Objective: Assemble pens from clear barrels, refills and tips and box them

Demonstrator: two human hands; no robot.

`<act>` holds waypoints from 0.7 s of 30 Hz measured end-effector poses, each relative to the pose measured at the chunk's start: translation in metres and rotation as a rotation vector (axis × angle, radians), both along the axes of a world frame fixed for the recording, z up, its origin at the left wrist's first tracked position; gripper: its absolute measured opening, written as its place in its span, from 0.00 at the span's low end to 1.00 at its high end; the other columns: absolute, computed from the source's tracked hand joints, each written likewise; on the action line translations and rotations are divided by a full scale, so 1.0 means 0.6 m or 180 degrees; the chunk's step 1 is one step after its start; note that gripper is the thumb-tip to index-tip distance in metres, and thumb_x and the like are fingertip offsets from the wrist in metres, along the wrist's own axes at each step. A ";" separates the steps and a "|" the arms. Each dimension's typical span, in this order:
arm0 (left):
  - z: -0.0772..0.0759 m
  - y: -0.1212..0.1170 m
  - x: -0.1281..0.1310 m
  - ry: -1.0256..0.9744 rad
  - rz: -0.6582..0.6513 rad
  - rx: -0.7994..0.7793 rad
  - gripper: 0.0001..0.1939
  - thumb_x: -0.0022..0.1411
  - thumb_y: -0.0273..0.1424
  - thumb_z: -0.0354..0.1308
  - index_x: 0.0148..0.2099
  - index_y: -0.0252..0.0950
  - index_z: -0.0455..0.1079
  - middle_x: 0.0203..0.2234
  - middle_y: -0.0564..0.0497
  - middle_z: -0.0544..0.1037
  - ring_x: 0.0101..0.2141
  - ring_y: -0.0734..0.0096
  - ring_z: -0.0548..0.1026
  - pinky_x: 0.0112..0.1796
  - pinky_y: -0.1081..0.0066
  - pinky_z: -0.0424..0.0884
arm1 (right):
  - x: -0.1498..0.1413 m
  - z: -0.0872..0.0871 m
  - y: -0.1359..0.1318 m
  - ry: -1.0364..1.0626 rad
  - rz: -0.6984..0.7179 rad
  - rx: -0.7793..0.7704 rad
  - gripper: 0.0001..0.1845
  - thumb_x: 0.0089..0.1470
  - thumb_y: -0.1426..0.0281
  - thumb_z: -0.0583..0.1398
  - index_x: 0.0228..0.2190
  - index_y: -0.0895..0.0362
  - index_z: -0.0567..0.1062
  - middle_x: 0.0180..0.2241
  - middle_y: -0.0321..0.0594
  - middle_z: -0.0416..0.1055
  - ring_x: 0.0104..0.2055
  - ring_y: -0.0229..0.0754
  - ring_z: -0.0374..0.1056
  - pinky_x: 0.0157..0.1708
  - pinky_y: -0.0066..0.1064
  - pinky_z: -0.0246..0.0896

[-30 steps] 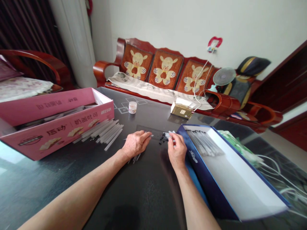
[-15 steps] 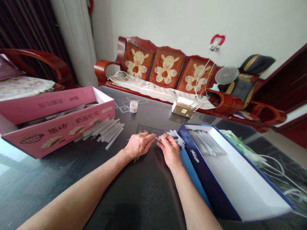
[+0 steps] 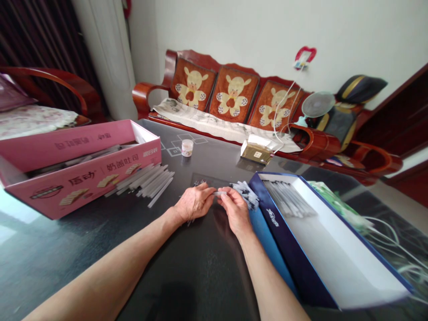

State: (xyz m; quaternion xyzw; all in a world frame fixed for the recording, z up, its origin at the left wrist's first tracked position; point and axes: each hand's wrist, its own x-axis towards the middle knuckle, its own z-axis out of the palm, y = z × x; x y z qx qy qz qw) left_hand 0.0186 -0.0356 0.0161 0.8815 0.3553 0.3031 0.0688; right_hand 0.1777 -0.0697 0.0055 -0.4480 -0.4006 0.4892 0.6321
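Head view: right hand (image 3: 236, 211) holds tube (image 3: 219, 193) near navy box's rim (image 3: 271, 236).

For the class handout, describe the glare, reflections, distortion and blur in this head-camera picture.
Head view: daylight glares pale on the glossy dark tabletop at lower left; the wide lens stretches the forearms and tilts the pink box; the left hand and right hand reflect faintly below; the small piece between them is too small to show sharply.

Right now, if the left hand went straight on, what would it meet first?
Probably the thin pale tube held in the right hand, just ahead of the left hand; depth is hard to judge here.
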 end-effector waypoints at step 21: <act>-0.004 -0.001 0.012 0.0313 -0.0204 0.0141 0.14 0.64 0.21 0.41 0.42 0.34 0.68 0.33 0.47 0.70 0.37 0.67 0.70 0.43 0.68 0.70 | 0.001 -0.001 0.003 0.0124 -0.0459 -0.0242 0.17 0.37 0.62 0.70 0.30 0.58 0.75 0.26 0.35 0.75 0.25 0.36 0.71 0.29 0.31 0.72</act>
